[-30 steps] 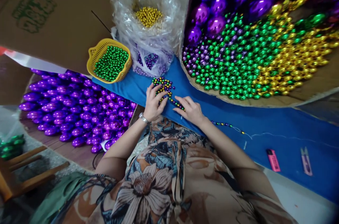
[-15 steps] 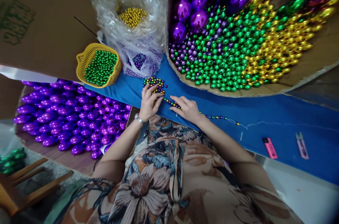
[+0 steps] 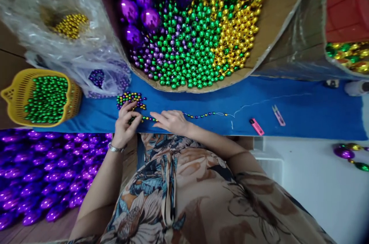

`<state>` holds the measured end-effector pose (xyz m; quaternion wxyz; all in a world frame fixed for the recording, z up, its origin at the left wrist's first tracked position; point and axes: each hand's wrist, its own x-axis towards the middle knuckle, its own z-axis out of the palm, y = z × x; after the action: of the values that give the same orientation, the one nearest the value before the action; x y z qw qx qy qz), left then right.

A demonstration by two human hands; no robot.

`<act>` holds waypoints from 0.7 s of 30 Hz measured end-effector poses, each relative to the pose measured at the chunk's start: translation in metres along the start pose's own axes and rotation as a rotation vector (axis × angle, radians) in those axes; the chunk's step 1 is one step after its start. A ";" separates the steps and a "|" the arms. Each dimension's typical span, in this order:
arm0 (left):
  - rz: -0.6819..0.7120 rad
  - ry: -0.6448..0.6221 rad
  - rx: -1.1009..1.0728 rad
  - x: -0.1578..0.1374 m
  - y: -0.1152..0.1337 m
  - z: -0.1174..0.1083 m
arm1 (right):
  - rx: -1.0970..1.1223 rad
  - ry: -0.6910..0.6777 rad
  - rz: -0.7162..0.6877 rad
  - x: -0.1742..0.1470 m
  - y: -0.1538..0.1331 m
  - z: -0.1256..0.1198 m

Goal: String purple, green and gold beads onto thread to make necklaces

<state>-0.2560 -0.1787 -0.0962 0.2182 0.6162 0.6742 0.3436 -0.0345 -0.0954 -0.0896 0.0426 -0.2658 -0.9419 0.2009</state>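
A string of small purple, green and gold beads [image 3: 201, 115] runs across the blue cloth, its white thread trailing off to the right. My left hand [image 3: 126, 124], a watch at its wrist, has thumb and index finger pinched at the string's left end. Over the beaded part lies my right hand [image 3: 172, 122], thumb and fingers closed on the string and hiding some of the beads. Just beyond my left fingertips is a pile of loose mixed beads [image 3: 134, 97].
Left stands a yellow basket [image 3: 74, 100] of green beads beside plastic bags [image 3: 112, 68]. A large cardboard box [image 3: 266, 50] of beads is behind. A pink lighter [image 3: 256, 126] and thread snips [image 3: 278, 115] lie right on the blue cloth [image 3: 319, 115]. Purple beads [image 3: 43, 175] fill the lower left.
The view has swung to the right, so the cloth's right end and a red container have come into sight. My right hand has slid slightly along the string; both hands stay at it.
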 end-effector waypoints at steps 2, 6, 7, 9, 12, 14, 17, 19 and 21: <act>0.010 -0.012 0.007 -0.001 0.002 0.000 | 0.017 -0.005 -0.024 -0.002 0.000 0.003; 0.001 0.020 0.056 -0.003 0.010 0.003 | 0.049 0.006 -0.089 -0.006 0.007 0.005; -0.008 0.046 0.069 -0.002 0.012 0.004 | 0.048 0.010 -0.082 -0.007 0.010 0.004; -0.042 0.119 0.112 -0.001 0.014 0.008 | 0.031 0.017 -0.037 -0.005 0.018 0.002; -0.061 0.198 0.210 0.005 0.012 0.014 | -0.020 0.018 0.073 0.003 0.028 0.000; -0.058 0.208 0.266 0.009 0.009 0.018 | -0.062 -0.011 0.116 0.009 0.031 -0.001; -0.037 0.193 0.324 0.014 0.007 0.025 | -0.104 -0.062 0.133 0.016 0.031 0.001; -0.033 0.181 0.354 0.018 0.006 0.029 | -0.117 -0.081 0.138 0.019 0.031 0.002; -0.049 0.167 0.391 0.021 0.007 0.032 | -0.124 -0.090 0.143 0.021 0.030 0.003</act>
<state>-0.2317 -0.1520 -0.1095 0.0462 0.5996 0.7585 0.2510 -0.0384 -0.0624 -0.1051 -0.0308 -0.3254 -0.9320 0.1565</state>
